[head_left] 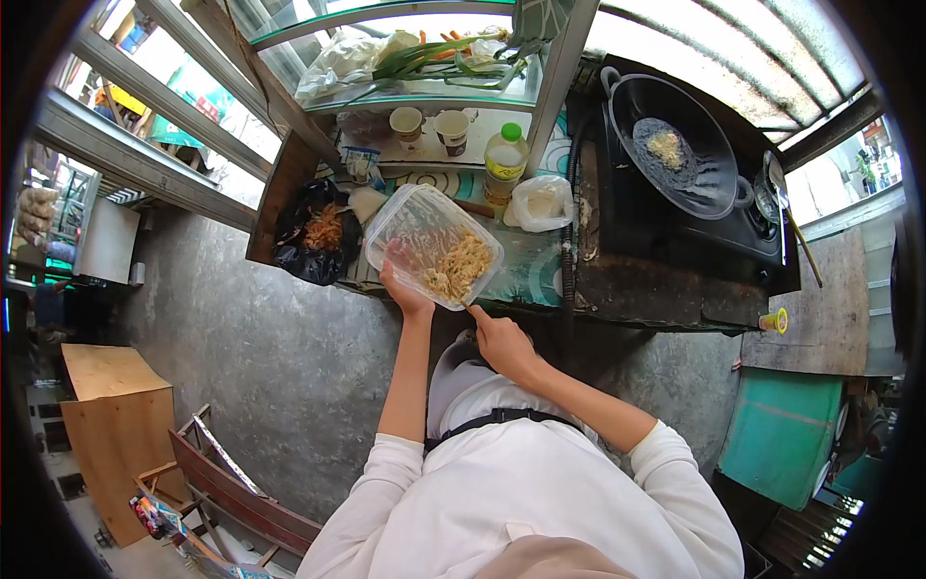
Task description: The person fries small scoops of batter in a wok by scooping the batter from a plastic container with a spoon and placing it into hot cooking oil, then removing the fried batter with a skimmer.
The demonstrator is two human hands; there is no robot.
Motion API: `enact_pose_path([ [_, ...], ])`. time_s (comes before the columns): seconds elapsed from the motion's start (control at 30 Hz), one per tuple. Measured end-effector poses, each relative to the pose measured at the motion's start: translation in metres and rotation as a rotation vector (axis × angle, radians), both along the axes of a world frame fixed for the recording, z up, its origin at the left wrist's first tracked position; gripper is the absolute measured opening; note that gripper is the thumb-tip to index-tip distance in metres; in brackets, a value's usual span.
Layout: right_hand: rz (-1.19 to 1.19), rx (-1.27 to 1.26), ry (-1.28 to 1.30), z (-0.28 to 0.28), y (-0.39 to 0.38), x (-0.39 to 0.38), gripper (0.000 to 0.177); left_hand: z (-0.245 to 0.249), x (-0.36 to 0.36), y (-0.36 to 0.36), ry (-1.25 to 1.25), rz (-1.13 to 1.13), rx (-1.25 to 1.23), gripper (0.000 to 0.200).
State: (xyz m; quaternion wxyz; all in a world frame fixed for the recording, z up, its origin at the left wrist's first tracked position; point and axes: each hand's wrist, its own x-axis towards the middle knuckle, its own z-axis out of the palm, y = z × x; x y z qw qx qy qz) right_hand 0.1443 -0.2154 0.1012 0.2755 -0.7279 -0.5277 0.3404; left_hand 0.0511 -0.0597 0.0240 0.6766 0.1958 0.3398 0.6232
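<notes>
My left hand (407, 289) grips a clear plastic container (400, 217) from its near left side and holds it tilted. Shredded, pale brown food (459, 265) lies heaped in the container's right part. At the container's near right corner is my right hand (499, 340), its fingers closed in a pinch; a small bit of something shows at the fingertips, too little to name. On the stove to the right sits a black wok (690, 125) with a small pale yellow heap (665, 147) in its bottom.
Behind the container stand a bottle with a green cap (505, 159), a clear plastic bag (542, 204) and two paper cups (450, 131). A black bag (307, 253) with orange-brown shreds is at left. Green vegetables (424, 60) lie on the glass shelf. A wooden bench (241, 482) stands behind me.
</notes>
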Motion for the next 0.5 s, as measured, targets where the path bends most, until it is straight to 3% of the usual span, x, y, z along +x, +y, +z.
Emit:
enact_pose_path([
  [0.13,0.01,0.044,-0.04,0.007,-0.007,-0.003,0.025,-0.015,-0.004,0.003,0.059,0.006,0.061,0.059],
  [0.23,0.016,0.05,0.151,0.008,-0.006,0.01,0.03,-0.028,-0.013,0.003,0.001,-0.072,0.091,0.06],
  [0.37,-0.131,-0.21,0.592,0.012,0.003,0.037,0.028,-0.028,-0.019,-0.001,-0.033,-0.07,0.064,0.063],
  [0.5,-0.106,-0.213,0.481,0.003,0.009,0.042,0.028,-0.003,-0.017,-0.008,-0.032,-0.113,-0.02,0.057],
])
